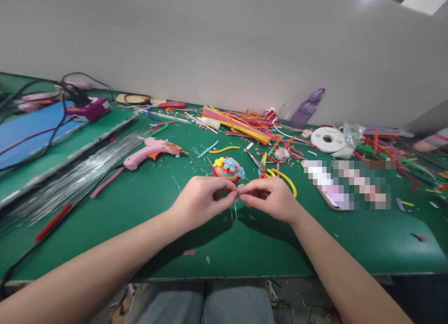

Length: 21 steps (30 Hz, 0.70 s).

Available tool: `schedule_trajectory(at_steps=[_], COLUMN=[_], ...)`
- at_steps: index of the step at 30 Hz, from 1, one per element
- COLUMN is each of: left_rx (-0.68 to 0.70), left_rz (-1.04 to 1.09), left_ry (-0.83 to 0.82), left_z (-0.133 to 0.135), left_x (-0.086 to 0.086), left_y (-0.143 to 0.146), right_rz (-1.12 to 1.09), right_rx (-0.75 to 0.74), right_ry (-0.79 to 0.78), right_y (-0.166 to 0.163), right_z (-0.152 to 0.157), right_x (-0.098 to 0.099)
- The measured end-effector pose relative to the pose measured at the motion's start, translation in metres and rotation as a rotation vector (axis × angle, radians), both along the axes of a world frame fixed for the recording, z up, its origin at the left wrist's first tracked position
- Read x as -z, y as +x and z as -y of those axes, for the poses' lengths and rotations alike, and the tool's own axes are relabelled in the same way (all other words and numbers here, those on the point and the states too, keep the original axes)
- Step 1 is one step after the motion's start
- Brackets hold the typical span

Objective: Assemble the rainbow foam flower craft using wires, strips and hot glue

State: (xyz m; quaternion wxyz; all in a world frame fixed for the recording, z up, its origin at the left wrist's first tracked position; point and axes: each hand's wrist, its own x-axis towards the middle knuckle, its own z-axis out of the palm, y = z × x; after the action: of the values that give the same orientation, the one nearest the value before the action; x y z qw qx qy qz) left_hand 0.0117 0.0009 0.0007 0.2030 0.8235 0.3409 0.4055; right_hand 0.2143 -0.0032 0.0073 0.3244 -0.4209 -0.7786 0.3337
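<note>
My left hand (pixel 203 197) and my right hand (pixel 271 199) meet above the green table (pixel 245 244), fingers pinched together on a small pale piece (pixel 240 191) held between them. A thin strand hangs down from the piece. Just behind the fingers sits a colourful coiled craft (pixel 228 168) with a blue flower on top. Scissors (pixel 257 163) and a yellow pipe cleaner (pixel 287 179) lie right behind my right hand.
A pink glue gun (pixel 150 152) lies to the left, beside a bundle of silver wires (pixel 77 177). Piles of coloured pipe cleaners (pixel 238 121), a white tape roll (pixel 328 139), a purple bottle (pixel 307 108) and a phone (pixel 332 189) fill the back and right.
</note>
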Motion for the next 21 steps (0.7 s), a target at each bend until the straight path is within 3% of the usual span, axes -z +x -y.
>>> schedule_trajectory(at_steps=[4,7,11,21], left_rx=[-0.003,-0.103,-0.222,-0.251], left_rz=[0.013,0.048,0.019,-0.090], left_ry=[-0.039,-0.045,-0.060,-0.079], left_z=[-0.002,-0.005,-0.009,-0.013], left_x=[0.000,-0.003,-0.008,-0.007], left_y=[-0.002,-0.006,-0.010,-0.012], right_rz=[-0.018,0.060,0.195,0.235], right_rx=[-0.022,-0.053,-0.099,-0.101], right_ry=[-0.115,-0.203,-0.185,-0.218], right_y=[-0.004,-0.003,-0.001,-0.003], right_z=[0.002,0.002,0.002,0.000], right_x=[0.001,0.000,-0.001,0.002])
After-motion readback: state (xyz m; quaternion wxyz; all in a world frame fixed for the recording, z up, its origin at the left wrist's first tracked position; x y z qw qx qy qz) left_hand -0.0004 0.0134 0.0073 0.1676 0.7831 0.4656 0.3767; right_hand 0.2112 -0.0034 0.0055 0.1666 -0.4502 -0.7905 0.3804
